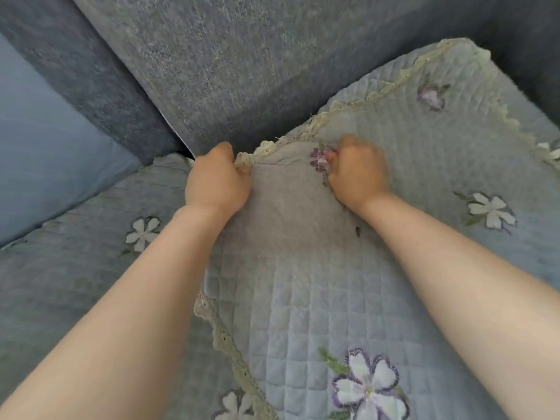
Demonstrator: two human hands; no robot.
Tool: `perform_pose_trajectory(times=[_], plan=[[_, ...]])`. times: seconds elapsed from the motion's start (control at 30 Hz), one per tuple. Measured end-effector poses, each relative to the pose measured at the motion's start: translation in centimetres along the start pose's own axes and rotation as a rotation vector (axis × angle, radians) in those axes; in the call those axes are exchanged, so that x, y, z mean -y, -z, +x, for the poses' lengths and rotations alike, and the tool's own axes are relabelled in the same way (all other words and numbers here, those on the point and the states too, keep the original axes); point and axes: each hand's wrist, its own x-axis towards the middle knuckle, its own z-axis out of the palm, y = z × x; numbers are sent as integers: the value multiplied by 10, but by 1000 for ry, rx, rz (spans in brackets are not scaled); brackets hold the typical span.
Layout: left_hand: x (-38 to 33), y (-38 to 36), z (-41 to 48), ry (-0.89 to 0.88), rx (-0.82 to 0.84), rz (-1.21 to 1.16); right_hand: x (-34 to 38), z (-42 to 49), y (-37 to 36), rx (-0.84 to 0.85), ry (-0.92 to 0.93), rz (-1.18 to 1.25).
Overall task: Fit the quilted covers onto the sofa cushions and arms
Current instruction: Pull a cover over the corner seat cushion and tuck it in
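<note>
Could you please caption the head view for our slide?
Both hands grip a quilted cover's lace edge.

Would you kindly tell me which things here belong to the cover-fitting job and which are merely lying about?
Part of the job:
- grey-blue quilted cover with lace trim and embroidered flowers, gripped by left hand and right hand
- second quilted floral cover
- grey fabric sofa back cushion

Lying about:
- plain light-blue pillow

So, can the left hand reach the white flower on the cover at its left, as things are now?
Probably yes. The left hand grips the lace edge, but nothing lies between it and the white flower, so it must only let go first.
</note>
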Motion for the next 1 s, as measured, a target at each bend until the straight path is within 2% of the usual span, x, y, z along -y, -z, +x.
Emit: perform_pose_trajectory(times=[0.07,0.17,0.2,0.27,0.33,0.37,0.47,0.53,0.6,0.7,0.83,0.93,1.0], plan=[[-5,-1,-8,21,-17,64,2,-13,1,-12,-76,117],[-20,-2,-31,-47,-107,188,-24,-58,12,22,21,155],[-29,-6,-47,-131,-89,201,-38,-78,16,55,53,131],[-56,-29,-92,-368,46,280,-76,-122,24,143,19,78],[-76,-53,-129,-498,163,364,-122,-159,29,221,-105,14],[-88,-65,-139,-502,195,386,-151,-177,35,251,-196,-20],[-112,-84,-140,-427,223,424,-222,-218,47,300,-469,-87],[-127,-95,-138,-394,237,461,-251,-234,50,295,-562,2],[-139,-106,-143,-378,257,477,-266,-245,51,242,-554,123],[-166,-131,-157,-457,282,487,-302,-275,56,159,-566,69],[-217,-182,-191,-610,332,445,-384,-338,72,71,-798,-75],[-256,-225,-212,-668,358,427,-444,-365,85,-156,-939,32],[-275,-247,-217,-647,339,428,-474,-367,88,-385,-1125,258]])
